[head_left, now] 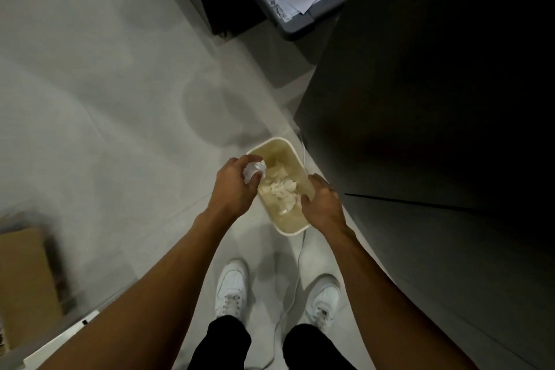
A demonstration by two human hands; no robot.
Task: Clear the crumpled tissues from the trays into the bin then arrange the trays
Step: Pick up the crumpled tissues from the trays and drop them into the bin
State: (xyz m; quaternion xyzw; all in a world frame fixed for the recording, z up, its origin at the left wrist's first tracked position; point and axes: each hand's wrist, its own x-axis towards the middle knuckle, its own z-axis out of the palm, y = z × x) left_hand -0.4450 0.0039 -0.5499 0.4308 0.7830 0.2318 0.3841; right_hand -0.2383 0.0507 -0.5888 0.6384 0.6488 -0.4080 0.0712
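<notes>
A crumpled white tissue (pixel 254 170) is pinched in the left grip (pixel 232 186), whose fingers curl round it just above the left rim of the cream rectangular bin (pixel 289 231). More crumpled tissues (pixel 282 189) lie heaped on the bin's bottom. The right grip (pixel 322 204) hangs over the bin's right rim with fingers curled downward; whether it clasps the rim or holds nothing cannot be told. The bin stands on the pale floor (pixel 105 99), its right side close to a dark cabinet (pixel 435 99). A white cable (pixel 295 279) runs from beside the bin down between two white shoes (pixel 232 288). Left of the bin the floor lies open, and a cardboard box (pixel 24 279) sits well off at the left edge.
</notes>
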